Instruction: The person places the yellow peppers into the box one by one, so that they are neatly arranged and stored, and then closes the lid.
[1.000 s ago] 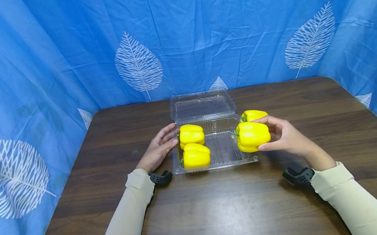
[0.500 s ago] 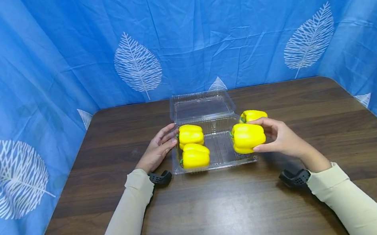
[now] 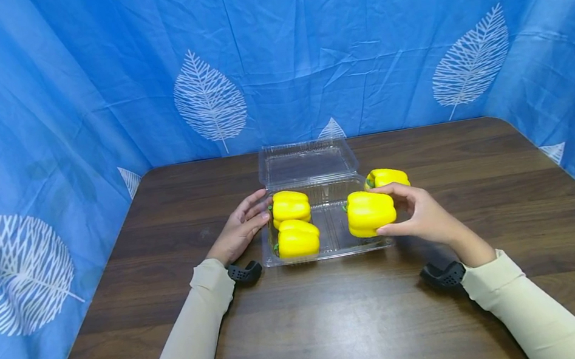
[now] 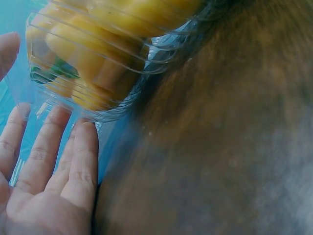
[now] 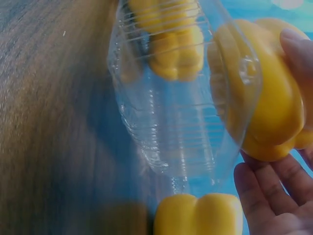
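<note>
In the head view my right hand [image 3: 419, 214] grips a yellow bell pepper [image 3: 371, 213] by its right end, above the right half of a clear plastic clamshell container [image 3: 335, 254]. The right wrist view shows that bell pepper [image 5: 264, 93] at the container's rim, thumb on one side and fingers on the other. Two more peppers, a rear one [image 3: 291, 206] and a front one [image 3: 298, 239], lie in the container's left half. My left hand [image 3: 239, 229] rests its fairly straight fingers against the container's left wall; the left wrist view shows the fingertips [image 4: 87, 134] at the ribbed plastic.
Another yellow bell pepper [image 3: 388, 177] lies on the wooden table [image 3: 308, 324] behind my right hand, at the container's right. The clear lid [image 3: 309, 163] stands open toward the back. A blue leaf-patterned cloth [image 3: 335, 44] hangs behind the table.
My right hand has moved left with the bell pepper, from the container's right edge to over its right half. The left hand and the peppers in the container stay put.
</note>
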`<state>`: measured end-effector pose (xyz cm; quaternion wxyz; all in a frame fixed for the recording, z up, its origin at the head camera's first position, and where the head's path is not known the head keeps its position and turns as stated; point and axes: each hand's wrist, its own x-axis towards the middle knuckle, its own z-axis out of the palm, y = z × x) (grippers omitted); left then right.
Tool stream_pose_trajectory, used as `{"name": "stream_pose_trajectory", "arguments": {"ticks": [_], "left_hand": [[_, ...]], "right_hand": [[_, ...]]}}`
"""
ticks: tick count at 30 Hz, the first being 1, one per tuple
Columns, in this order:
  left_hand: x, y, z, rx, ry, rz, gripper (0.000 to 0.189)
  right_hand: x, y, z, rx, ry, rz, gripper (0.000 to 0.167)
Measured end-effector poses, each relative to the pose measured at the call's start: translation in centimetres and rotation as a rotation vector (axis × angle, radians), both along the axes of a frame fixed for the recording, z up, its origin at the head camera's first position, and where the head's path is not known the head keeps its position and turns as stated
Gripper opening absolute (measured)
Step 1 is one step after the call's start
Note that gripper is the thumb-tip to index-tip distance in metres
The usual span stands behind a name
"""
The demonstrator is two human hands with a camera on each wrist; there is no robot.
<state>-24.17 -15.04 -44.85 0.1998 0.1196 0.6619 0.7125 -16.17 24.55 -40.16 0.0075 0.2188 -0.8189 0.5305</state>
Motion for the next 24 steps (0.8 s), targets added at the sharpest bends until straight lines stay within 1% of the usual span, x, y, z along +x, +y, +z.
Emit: {"name": "stream_pose_trajectory", "arguments": {"ticks": [14, 24], "left_hand": [[0.0, 0.0, -0.1, 0.004, 0.001, -0.001, 0.067], [0.1, 0.0, 0.0, 0.004, 0.006, -0.006, 0.068]], "right_hand": [[-0.4, -1.0, -0.5, 0.134, 0.036, -0.033, 0.067], [-0.9, -2.0, -0.6, 0.178, 0.058, 0.001, 0.068]]}}
